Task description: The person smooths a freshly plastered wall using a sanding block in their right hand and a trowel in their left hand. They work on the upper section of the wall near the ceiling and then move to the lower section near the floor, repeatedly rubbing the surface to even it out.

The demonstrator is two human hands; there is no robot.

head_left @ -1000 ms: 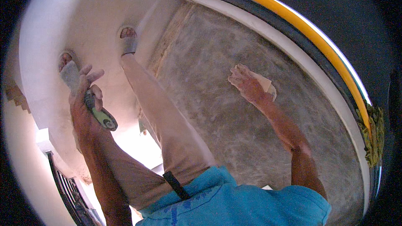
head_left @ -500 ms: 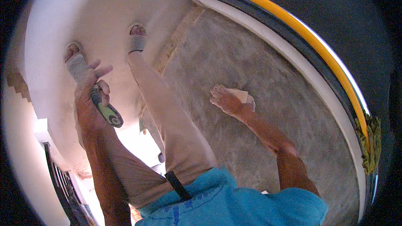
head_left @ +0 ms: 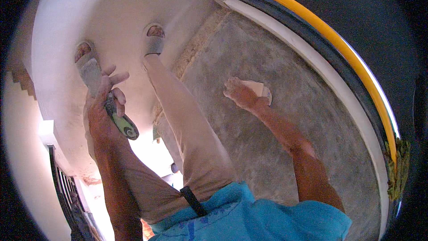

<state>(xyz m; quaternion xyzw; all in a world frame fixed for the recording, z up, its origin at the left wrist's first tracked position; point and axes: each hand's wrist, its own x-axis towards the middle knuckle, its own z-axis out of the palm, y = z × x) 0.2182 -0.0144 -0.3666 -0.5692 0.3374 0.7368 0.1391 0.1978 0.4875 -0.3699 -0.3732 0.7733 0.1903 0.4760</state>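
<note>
My left hand (head_left: 100, 100) is closed round the green and black handle of a scraper (head_left: 123, 122), with some fingers stretched past it. The scraper's working end lies behind the hand, near a grey patch over my foot, and I cannot make out its edge. My right hand (head_left: 243, 93) lies against a mottled grey plastered surface (head_left: 267, 156), fingers bent. Under its palm it presses a pale flat pad (head_left: 256, 88), whose edge shows beside the wrist. The pad's exact kind is unclear.
Two sandalled feet (head_left: 155, 38) stand on a pale floor (head_left: 118, 13). A white ledge (head_left: 307, 58), a dark strip and a yellow tube (head_left: 321, 31) curve along the right. A crumpled green-brown bundle (head_left: 398, 169) hangs by the tube. Dark railing (head_left: 67, 187) shows at lower left.
My right hand has slid a little farther up and left across the grey surface with the pad. My left hand keeps its hold on the scraper. The whole view has shifted slightly.
</note>
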